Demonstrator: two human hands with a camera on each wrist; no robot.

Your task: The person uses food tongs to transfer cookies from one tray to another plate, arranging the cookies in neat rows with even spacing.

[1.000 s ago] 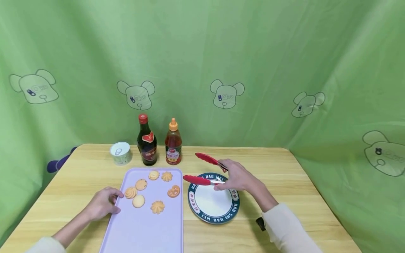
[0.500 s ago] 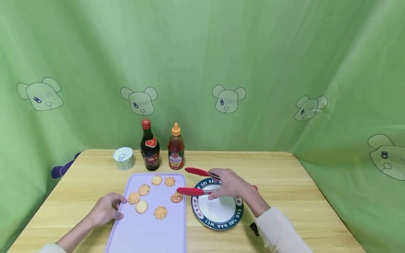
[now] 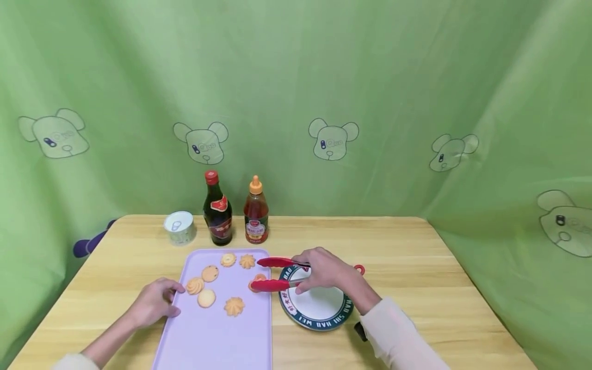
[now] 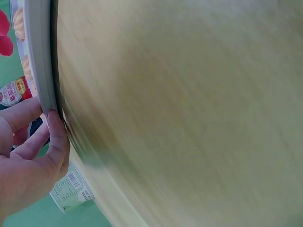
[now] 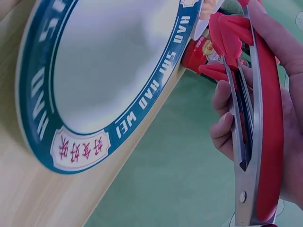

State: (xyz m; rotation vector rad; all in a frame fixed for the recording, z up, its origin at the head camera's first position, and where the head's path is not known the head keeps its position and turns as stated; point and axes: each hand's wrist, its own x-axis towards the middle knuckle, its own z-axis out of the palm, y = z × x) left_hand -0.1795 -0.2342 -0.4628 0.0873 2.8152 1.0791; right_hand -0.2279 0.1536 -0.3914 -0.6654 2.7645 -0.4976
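Observation:
My left hand (image 3: 154, 302) pinches the left rim of a lilac tray (image 3: 217, 339); the left wrist view shows thumb and fingers on its edge (image 4: 41, 61). Several cookies lie on the tray's far half, among them a flower-shaped cookie (image 3: 234, 307) and a round plain one (image 3: 206, 298). My right hand (image 3: 321, 270) grips red-tipped metal tongs (image 5: 269, 137) over a plate (image 3: 319, 325) with a dark teal lettered rim. The tongs' arms are spread apart. Their nearer tip (image 3: 270, 285) partly hides a pretzel-shaped cookie (image 3: 260, 277) at the tray's right side.
Behind the tray stand a can (image 3: 180, 228), a dark bottle with a red cap (image 3: 218, 216) and a sauce bottle with an orange cap (image 3: 256, 213). A green curtain (image 3: 370, 77) hangs behind the wooden table (image 3: 407, 257).
My right hand has moved left and lower with the tongs, bringing their tips from over the plate to the tray's right edge by the pretzel-shaped cookie. My left hand keeps holding the tray.

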